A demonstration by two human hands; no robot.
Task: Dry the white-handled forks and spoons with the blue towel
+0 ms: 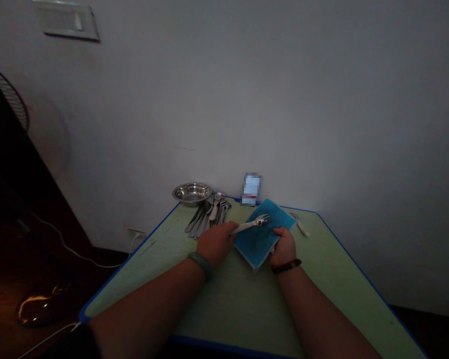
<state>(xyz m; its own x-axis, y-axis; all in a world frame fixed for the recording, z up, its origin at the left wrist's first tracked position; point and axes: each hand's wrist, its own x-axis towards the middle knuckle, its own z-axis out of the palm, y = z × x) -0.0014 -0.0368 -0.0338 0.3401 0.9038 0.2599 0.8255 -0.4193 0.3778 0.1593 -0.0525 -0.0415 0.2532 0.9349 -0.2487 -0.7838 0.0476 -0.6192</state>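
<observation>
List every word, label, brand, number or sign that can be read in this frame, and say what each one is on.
No text can be read anywhere in this view.
The pixelated white item is too blurred to read.
The wall plate shows no legible marking.
The fork in the left hand and the blue cloth in the right hand show no lettering.

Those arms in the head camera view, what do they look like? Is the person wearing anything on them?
The left hand and right hand are bare, without gloves. The left wrist wears a smooth green bangle, the right wrist a dark beaded bracelet. A dark cuff shows at the lower edge, too dim to make out.
</observation>
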